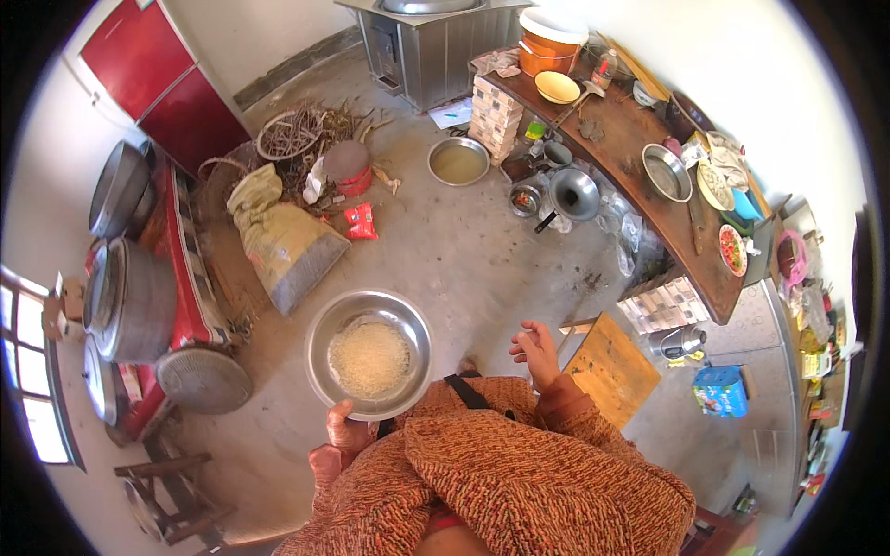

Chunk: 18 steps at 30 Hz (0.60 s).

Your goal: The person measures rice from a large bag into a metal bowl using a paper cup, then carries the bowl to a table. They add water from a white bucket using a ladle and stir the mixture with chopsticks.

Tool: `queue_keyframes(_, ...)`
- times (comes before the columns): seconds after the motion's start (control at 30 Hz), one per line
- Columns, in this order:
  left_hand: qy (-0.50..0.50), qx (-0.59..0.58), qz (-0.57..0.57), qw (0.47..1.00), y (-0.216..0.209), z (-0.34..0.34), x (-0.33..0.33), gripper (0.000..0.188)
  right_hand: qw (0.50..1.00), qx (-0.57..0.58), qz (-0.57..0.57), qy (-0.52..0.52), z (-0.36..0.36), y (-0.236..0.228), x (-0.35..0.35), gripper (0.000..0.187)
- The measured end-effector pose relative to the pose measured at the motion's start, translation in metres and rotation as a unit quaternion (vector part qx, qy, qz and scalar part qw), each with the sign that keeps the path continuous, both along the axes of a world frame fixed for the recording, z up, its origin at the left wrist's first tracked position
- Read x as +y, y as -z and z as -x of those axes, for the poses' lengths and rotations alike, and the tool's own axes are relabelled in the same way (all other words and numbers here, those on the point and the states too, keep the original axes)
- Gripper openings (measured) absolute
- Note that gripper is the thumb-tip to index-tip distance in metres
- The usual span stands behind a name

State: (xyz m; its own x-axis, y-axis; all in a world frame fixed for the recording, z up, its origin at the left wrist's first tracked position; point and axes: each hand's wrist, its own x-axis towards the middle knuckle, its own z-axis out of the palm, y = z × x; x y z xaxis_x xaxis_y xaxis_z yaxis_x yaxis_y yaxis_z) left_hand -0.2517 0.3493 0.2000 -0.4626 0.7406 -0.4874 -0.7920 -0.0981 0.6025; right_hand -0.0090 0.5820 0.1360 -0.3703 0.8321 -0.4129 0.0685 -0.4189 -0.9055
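My left hand (345, 434) grips the near rim of a wide metal basin (318, 345), its thumb over the edge and its other fingers hidden below. A pale heap of grains that look like rice (369, 360) covers the bottom of the basin. Off to the right, my right hand (535, 352) is held out in the air with its fingers apart and nothing in them. Close beside it stands a small wooden stool (612, 373). Both arms wear orange-brown knitted sleeves.
A long wooden counter (640, 190) on brick supports carries bowls and a bucket (549, 44). On the floor are a metal basin of cloudy liquid (459, 161), a full sack (287, 246), a basket of twigs (297, 134) and a red packet (361, 221). Large pots (139, 301) line the left.
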Motion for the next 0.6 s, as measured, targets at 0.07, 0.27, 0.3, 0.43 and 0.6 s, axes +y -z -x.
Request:
queue_keyframes(0.07,-0.037,0.024,0.012,0.999,-0.027,0.007,0.042,0.074,1.0,0.001,0.027,0.004,0.015,0.005,0.04,0.039)
queue_keyframes(0.27,-0.073,0.041,0.008,0.996,0.012,0.06,0.11,0.074,0.999,-0.019,0.027,-0.031,0.059,-0.003,0.133,0.037)
queue_keyframes(0.3,-0.065,0.04,0.009,0.997,0.014,0.067,0.125,0.073,0.999,-0.011,0.033,-0.041,0.069,-0.003,0.147,0.036)
queue_keyframes(0.43,-0.015,0.053,-0.011,0.998,0.02,0.106,0.191,0.07,0.996,0.023,0.03,-0.075,0.114,-0.007,0.202,0.034)
queue_keyframes(0.6,0.067,0.043,-0.01,0.997,0.073,0.174,0.27,0.065,0.998,0.003,0.016,-0.068,0.144,-0.025,0.267,0.033)
